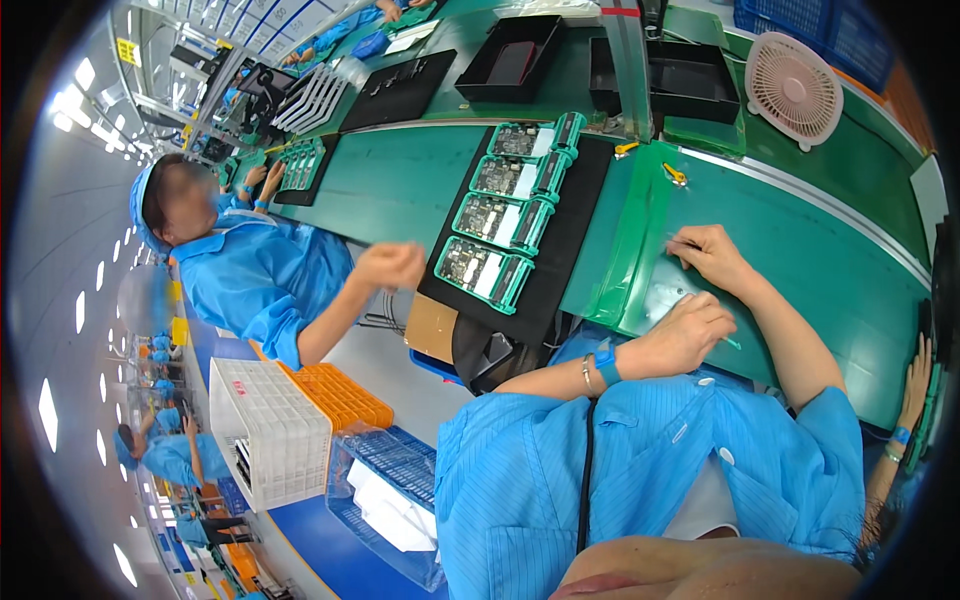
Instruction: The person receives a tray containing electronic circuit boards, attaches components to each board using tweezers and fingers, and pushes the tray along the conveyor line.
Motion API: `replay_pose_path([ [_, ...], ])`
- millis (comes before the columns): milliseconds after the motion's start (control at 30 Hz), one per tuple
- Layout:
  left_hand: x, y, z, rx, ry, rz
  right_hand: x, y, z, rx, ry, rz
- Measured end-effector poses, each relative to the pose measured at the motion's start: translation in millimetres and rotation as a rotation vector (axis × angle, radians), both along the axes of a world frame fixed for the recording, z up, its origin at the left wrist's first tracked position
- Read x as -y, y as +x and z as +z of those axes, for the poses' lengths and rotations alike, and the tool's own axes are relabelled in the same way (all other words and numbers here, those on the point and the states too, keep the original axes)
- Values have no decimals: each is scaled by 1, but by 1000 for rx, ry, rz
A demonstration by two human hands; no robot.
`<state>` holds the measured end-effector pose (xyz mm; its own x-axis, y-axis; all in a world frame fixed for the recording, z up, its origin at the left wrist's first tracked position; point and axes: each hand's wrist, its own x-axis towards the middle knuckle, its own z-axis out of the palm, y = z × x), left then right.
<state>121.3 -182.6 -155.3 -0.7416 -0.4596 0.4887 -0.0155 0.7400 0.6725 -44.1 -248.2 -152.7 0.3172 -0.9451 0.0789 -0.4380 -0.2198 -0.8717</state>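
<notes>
My left hand (685, 335), with a blue strap and a bracelet at the wrist, is low over the green work surface near my chest. Its fingers are curled, and a small pale-green tip (733, 344) shows beside them; what it belongs to is hidden. Farther out, my right hand (712, 255) has its fingertips pinched together above the surface. Whatever lies between them is too small to tell. Several tiny dark bits (681, 291) are on a pale shiny patch between my hands. To the left, several green frames holding circuit boards (487, 220) stand in a row on a black mat (565, 235).
A co-worker's arm (340, 310) reaches toward the mat from the left. Two yellow-and-black small items (675, 176) lie beyond my hands. Black trays (510, 60) and a pink fan (794, 90) stand farther back. Another person's hand (916, 385) is at far right. Crates (270, 430) stand lower left.
</notes>
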Motion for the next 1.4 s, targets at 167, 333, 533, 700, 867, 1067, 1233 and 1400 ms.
replay_pose_path([
  [167, 25, 78, 73, -175, -249, 373, -9, 13, 24, 301, 344, -112],
  [333, 99, 212, 65, 135, -416, 1163, -7, 49, 40, 522, 569, -48],
  [533, 139, 286, 6, 486, 4, 1476, 15, 96, 36, 725, 628, -87],
  [700, 136, 284, -2, 415, -60, 1504, 36, 104, 29, 851, 690, -154],
  [867, 113, 259, 7, 366, -73, 1560, 45, 107, 19, 866, 686, -278],
  [1067, 74, 239, 11, 326, -23, 1484, 24, 115, 22, 738, 663, -355],
  [1233, 53, 226, 11, 286, -24, 1368, -43, 98, 31, 705, 573, -352],
  [1400, 42, 191, 17, 257, 9, 1196, -99, 69, 27, 783, 504, -450],
])
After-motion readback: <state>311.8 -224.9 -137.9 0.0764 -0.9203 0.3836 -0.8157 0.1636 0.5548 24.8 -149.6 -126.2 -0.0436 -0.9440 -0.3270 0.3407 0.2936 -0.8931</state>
